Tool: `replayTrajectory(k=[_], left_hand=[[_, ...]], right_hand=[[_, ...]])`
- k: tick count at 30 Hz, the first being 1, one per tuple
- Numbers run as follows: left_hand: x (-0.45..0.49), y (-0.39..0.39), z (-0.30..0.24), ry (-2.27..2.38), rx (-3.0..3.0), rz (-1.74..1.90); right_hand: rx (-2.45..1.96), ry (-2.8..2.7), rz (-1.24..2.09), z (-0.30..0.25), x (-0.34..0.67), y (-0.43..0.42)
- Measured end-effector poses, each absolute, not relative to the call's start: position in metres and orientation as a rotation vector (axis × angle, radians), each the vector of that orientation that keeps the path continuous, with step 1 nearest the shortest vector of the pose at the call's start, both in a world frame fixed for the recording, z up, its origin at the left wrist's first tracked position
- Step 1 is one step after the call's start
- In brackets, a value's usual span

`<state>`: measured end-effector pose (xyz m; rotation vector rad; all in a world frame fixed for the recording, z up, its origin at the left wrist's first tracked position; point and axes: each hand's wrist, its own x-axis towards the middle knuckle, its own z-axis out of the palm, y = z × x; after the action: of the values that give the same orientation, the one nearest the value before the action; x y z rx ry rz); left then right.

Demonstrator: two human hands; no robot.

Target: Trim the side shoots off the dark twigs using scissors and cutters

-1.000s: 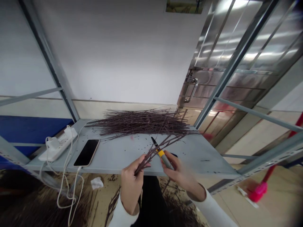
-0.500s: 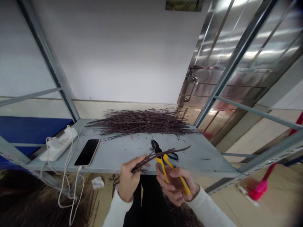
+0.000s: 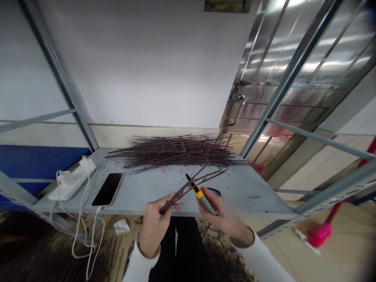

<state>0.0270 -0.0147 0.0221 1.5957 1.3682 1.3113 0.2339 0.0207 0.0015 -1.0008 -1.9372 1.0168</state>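
Observation:
Thin dark brown twigs are gripped in my left hand, their far ends fanning up and to the right over the shelf. My right hand is wrapped round the yellow and grey handles of a pair of cutting pliers. The pliers' black jaws point up and left, among or just behind the twigs; I cannot tell whether they touch one. Beyond both hands, a wide pile of similar twigs lies along the back of the grey shelf.
On the shelf's left lie a phone and a white power strip with cables hanging over the front edge. A dark blue loop lies behind my right hand. Metal posts frame both sides. More twigs litter the floor.
The pliers have turned, and their handles, spread before, are now closed together in my right hand. The held twigs have tilted upward and fanned out. My left hand has shifted slightly left.

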Motion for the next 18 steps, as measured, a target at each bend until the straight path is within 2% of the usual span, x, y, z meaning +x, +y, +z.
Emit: replayTrajectory(k=[8,15,18], left_hand=[[0.025,-0.022,0.027,1.467,1.686,1.307],[0.049,-0.042,0.034,1.67,1.572,1.285],[0.056,-0.047,0.033,1.675,1.56,1.279]], right_hand=[[-1.111,-2.111,0.481,0.017,0.23,0.022],[-1.21,-1.923,-0.267,-0.014,0.22,0.037],[-1.2,-1.839,-0.36,-0.025,0.216,0.046]])
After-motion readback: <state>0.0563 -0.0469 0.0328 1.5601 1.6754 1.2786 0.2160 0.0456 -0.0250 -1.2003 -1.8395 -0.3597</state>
